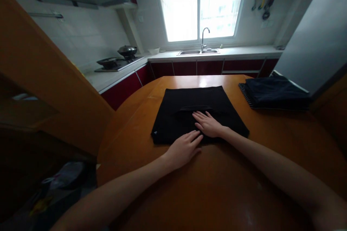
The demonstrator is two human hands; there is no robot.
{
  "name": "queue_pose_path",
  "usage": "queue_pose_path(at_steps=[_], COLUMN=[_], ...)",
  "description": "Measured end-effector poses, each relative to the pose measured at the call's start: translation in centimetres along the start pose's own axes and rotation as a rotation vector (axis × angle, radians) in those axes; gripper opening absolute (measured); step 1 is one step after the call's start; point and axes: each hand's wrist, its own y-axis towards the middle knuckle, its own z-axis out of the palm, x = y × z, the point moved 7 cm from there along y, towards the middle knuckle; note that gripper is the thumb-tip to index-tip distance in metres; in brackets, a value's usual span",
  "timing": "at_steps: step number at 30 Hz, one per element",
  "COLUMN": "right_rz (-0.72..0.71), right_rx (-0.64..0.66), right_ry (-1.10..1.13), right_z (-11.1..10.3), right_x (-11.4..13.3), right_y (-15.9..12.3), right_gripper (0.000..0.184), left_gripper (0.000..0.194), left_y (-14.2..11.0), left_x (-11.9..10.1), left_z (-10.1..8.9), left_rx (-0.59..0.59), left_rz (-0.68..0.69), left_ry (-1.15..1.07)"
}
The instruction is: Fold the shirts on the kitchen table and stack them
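Note:
A black folded cloth item (170,115), which looks like a garment or fabric bag, lies flat on the wooden table (217,184). A raised fold or strip runs across its middle, and a small pale mark shows at its near left corner. My right hand (208,124) rests flat on the cloth just below that strip, fingers stretched out. Over the near edge lies my left hand (183,148), its fingers extended onto the fabric and its thumb apart. Neither hand grips anything. The two hands are close together, with the left fingertips just below the right palm.
A stack of dark folded cloths (276,92) sits at the table's right. Beyond the table are a counter with a sink (189,52) and tap, and a stove with a lidded pot (127,50) and a pan (107,62). A fridge-like grey panel (311,39) stands right.

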Motion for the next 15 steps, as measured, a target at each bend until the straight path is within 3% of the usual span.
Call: queue_pose_path(at_steps=[3,7,11,15], right_rz=[0.004,0.008,0.011,0.015], right_rx=[0.007,0.014,0.023,0.027], right_ry=[0.013,0.038,0.064,0.082], right_z=[-0.1,-0.2,-0.5,-0.7], right_x=[-0.1,-0.3,-0.2,-0.2], right_y=[0.2,0.4,0.5,0.4], right_gripper=[0.059,0.059,0.058,0.058], left_gripper=[0.033,0.027,0.020,0.024], left_y=[1.6,2.6,2.8,2.8], left_x=[0.1,0.0,0.6,1.2], left_z=[-0.2,-0.4,-0.7,-0.5], left_rx=[-0.033,-0.008,-0.027,-0.018], left_rz=[0.029,0.097,0.084,0.090], left_ry=[0.100,0.243,0.217,0.144])
